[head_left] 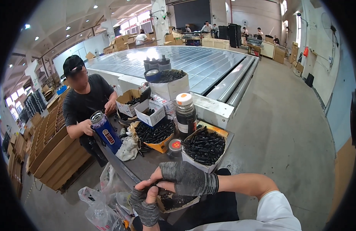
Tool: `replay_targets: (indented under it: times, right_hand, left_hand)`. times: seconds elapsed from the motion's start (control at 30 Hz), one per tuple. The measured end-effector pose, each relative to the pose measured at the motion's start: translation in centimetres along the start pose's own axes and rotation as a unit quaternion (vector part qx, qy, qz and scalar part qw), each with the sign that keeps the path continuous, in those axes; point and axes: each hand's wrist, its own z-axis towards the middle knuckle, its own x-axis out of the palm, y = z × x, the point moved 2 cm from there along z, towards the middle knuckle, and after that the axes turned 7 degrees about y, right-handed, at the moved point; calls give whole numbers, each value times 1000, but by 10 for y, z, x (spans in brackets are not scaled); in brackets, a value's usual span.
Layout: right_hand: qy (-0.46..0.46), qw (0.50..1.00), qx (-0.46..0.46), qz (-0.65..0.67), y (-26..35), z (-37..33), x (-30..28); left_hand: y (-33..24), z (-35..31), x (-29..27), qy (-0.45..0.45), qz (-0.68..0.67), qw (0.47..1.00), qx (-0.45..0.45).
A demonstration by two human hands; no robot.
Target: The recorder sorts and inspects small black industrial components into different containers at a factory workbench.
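Observation:
My left hand (146, 203) and my right hand (187, 179), both in grey fingerless gloves, meet low in the middle of the head view. Their fingertips are pressed together, and what they pinch is too small and hidden to make out. Right under them is an open carton (194, 201) with small black parts in it. Beyond my right hand, on the table, stands a white-sided box (206, 168) filled with black tube-like parts (205, 145). A clear lidded jar (175, 149) is beside that box.
Behind the jar are a dark bottle with an orange-white cap (185, 115) and several boxes of black parts (155, 131). At left a co-worker (85, 92) holds a blue flask (106, 133). Plastic bags (99, 208) hang lower left. A large metal roller table (185, 61) lies beyond.

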Motion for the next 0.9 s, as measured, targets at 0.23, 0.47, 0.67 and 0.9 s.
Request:
replay_targets:
  times: [0.23, 0.47, 0.67, 0.9]
  right_hand:
    - [-38, 990, 11, -132, 8, -12, -90]
    - [-84, 969, 203, -117, -65, -41, -173]
    - [-63, 940, 311, -124, -95, -41, -175]
    - [-41, 912, 360, -190, -107, -41, -176]
  left_hand:
    - [-13, 16, 0, 30, 67, 994, 86]
    - [0, 21, -39, -30, 76, 997, -1]
    - [16, 26, -60, 13, 115, 993, -27]
    - [27, 35, -71, -7, 141, 989, -36]
